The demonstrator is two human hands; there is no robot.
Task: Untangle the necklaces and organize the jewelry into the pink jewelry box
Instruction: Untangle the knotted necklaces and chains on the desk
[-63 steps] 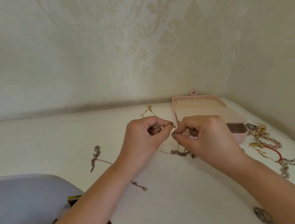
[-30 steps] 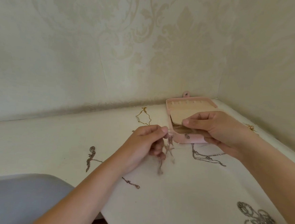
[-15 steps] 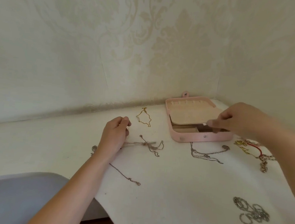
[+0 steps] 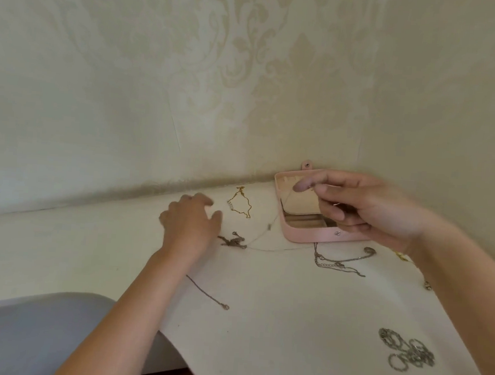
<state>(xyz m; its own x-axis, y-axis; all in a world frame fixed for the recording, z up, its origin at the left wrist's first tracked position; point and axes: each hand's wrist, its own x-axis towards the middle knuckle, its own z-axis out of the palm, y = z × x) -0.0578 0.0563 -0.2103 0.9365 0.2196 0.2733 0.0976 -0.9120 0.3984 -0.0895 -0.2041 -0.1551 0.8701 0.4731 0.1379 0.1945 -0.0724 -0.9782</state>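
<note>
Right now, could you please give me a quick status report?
Right hand pinches thin chain above pink jewelry box. Left hand rests beside tangle. Nothing blocks box.

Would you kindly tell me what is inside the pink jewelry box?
In the pink jewelry box, a beige panel covers most of the beige-lined compartments; only a front strip shows. The right hand, pinching a thin chain, hides the box's right side.

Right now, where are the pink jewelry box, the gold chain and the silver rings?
pink jewelry box (image 4: 310, 235): head view, front wall.
gold chain (image 4: 231, 206): head view, lower left links.
silver rings (image 4: 410, 352): head view, middle of the tangle.
</note>
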